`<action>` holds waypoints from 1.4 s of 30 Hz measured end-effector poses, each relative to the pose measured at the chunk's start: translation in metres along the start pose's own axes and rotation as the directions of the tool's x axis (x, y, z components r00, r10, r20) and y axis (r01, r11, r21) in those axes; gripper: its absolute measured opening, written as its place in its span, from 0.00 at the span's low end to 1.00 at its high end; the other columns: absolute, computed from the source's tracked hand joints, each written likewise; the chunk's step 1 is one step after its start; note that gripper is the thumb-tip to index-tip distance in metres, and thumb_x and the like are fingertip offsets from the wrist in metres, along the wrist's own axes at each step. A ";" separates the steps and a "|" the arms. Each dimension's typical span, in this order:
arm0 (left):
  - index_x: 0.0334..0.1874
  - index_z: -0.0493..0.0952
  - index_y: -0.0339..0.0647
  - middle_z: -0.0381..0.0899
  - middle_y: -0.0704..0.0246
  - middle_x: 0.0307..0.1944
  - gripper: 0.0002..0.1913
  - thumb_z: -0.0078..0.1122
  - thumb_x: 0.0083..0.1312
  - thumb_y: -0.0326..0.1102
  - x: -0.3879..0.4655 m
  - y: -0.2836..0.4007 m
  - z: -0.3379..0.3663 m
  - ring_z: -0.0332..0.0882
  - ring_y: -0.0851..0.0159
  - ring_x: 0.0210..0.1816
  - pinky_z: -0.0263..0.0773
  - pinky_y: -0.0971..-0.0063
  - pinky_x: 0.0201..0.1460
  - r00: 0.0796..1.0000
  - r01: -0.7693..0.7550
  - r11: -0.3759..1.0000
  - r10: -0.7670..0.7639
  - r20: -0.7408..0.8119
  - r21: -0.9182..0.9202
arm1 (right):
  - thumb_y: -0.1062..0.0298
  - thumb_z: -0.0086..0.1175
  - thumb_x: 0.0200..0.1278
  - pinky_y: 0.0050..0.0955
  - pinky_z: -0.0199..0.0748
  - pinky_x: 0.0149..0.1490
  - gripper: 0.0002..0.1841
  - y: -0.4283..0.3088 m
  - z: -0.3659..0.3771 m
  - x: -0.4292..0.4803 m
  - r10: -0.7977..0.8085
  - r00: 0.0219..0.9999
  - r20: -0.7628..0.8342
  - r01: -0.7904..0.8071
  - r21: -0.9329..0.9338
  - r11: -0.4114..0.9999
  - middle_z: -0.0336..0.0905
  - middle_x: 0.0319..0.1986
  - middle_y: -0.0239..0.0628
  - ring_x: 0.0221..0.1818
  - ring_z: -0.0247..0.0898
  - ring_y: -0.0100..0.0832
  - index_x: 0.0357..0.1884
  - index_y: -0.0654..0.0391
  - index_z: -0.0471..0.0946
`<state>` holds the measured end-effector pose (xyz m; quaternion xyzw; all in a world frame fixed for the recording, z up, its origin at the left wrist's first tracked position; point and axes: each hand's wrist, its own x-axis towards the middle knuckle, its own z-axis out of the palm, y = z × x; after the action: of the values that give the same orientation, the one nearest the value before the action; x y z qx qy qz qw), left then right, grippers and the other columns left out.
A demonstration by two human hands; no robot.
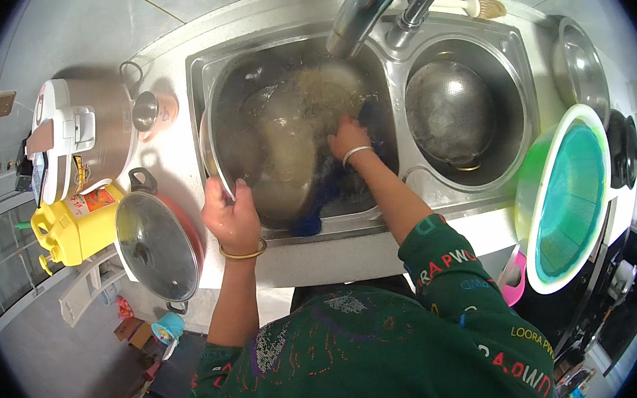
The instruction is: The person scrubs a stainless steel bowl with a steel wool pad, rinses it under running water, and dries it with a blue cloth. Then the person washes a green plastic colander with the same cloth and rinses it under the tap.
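My left hand (pixel 231 212) grips the rim of a large metal vessel (pixel 214 134), which is tilted in the left sink basin (pixel 296 144). Cloudy, brownish water (pixel 290 133) fills much of the view inside it, so the vessel's far outline is hard to make out. My right hand (pixel 350 141), with a silver bangle at the wrist, reaches down at the right side of the water; its fingertips are blurred and partly hidden. Something dark blue (pixel 306 225), perhaps a cloth, lies below and beside that hand. The chrome faucet (pixel 357 19) arches over the sink from behind.
A round pan (pixel 450 113) sits in the right sink basin. Right of it stand a green and white plastic basin (pixel 535 208) and a metal bowl (pixel 582 68). At left are a rice cooker (pixel 102 127), metal cup (pixel 152 111), yellow jug (pixel 79 225) and lidded red pan (pixel 158 247).
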<state>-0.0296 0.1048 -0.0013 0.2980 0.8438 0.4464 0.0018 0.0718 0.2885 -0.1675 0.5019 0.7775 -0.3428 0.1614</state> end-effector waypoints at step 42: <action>0.59 0.67 0.27 0.73 0.54 0.55 0.26 0.56 0.64 0.39 -0.015 -0.193 0.185 0.74 0.58 0.52 0.67 0.69 0.55 0.253 0.957 0.289 -0.885 0.390 0.035 | 0.66 0.60 0.54 0.38 0.68 0.31 0.09 0.015 -0.057 -0.108 -0.115 0.817 -0.566 0.340 0.311 0.888 0.73 0.21 0.42 0.25 0.71 0.44 0.24 0.61 0.75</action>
<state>-0.0642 0.1543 -0.2622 -0.1858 0.7899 0.3868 0.4381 0.1388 0.2599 -0.0678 0.5003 0.7602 -0.3579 -0.2090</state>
